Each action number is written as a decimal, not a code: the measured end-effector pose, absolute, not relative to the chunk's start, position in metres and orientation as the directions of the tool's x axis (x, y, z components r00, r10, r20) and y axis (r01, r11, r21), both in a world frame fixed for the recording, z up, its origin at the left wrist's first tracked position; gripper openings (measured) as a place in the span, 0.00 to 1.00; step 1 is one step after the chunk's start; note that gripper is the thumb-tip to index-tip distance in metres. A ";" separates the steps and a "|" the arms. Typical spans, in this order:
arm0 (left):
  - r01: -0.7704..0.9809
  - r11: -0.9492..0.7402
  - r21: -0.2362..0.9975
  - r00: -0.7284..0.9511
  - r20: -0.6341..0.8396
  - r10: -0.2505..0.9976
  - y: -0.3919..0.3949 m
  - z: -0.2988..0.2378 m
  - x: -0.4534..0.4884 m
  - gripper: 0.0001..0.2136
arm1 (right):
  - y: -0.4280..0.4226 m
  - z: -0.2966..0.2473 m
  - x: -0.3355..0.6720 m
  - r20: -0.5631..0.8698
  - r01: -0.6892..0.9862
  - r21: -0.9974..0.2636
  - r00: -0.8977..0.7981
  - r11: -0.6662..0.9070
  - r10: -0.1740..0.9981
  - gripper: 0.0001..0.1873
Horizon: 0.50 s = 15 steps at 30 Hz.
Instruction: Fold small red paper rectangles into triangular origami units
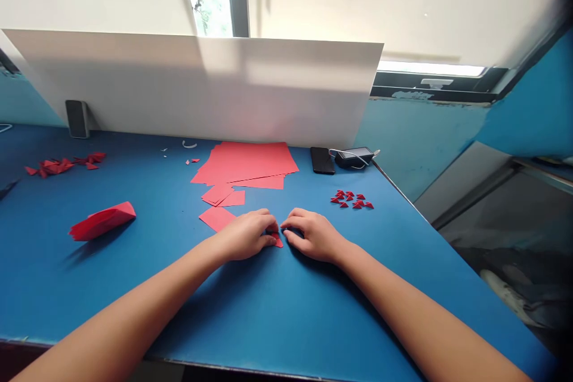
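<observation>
A small folded piece of red paper lies on the blue table, partly covered by fingers. My left hand is closed on it, thumb and fingertips pressing it from the left. Just to the right, my right hand rests with curled fingers. A small gap shows between its thumb and forefinger, and nothing is visible in it. Beside my left hand is a flat red paper rectangle. Behind that are several small red paper pieces that overlap.
Large red sheets are stacked farther back. Small folded red triangles lie to the right, near a black phone and a cabled device. Leftward are a folded red paper strip, red folded pieces and a dark upright box.
</observation>
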<state>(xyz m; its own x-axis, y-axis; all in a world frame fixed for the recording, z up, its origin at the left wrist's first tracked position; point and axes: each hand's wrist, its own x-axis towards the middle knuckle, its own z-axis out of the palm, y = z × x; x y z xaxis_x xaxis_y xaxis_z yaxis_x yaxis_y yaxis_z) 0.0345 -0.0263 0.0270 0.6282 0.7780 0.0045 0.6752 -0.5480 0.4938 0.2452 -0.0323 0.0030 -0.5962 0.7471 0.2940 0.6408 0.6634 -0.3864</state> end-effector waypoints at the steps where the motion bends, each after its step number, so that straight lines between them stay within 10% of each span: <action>1: 0.675 -0.549 0.494 0.630 0.003 0.777 -0.028 0.027 0.034 0.07 | -0.034 0.005 0.245 0.280 0.642 -0.377 -0.608 0.667 0.743 0.11; 15: 0.275 -0.283 0.919 0.487 0.121 0.865 -0.023 0.016 0.035 0.09 | -0.038 0.002 0.232 0.267 0.612 -0.564 -0.501 0.555 0.823 0.11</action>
